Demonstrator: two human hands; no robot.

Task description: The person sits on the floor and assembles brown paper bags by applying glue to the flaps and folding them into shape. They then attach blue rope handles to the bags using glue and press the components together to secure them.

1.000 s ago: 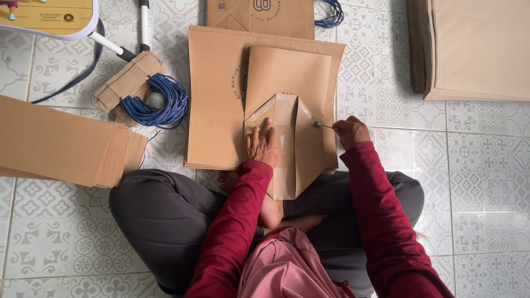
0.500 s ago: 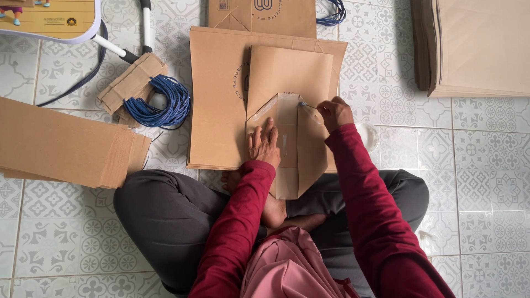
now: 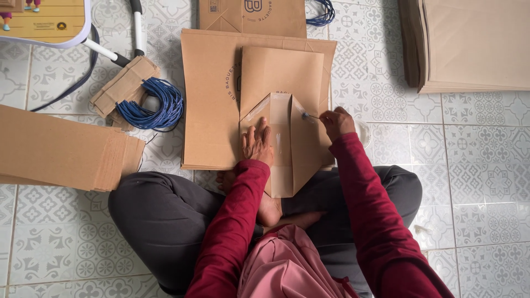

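A flat brown paper bag lies on a stack of brown bags in front of my crossed legs. Its bottom end is folded open into a pointed shape. My left hand lies flat on the left flap of that fold, fingers spread. My right hand grips a thin stick or brush whose tip touches the upper right edge of the folded flap.
A bundle of blue cord lies by folded cardboard strips at the left. Stacks of brown paper sit at the left and top right. Another bag and more blue cord lie beyond. The floor is patterned tile.
My right hand moved up and left along the right flap, then back slightly right with the stick. My left hand stayed pressed on the fold.
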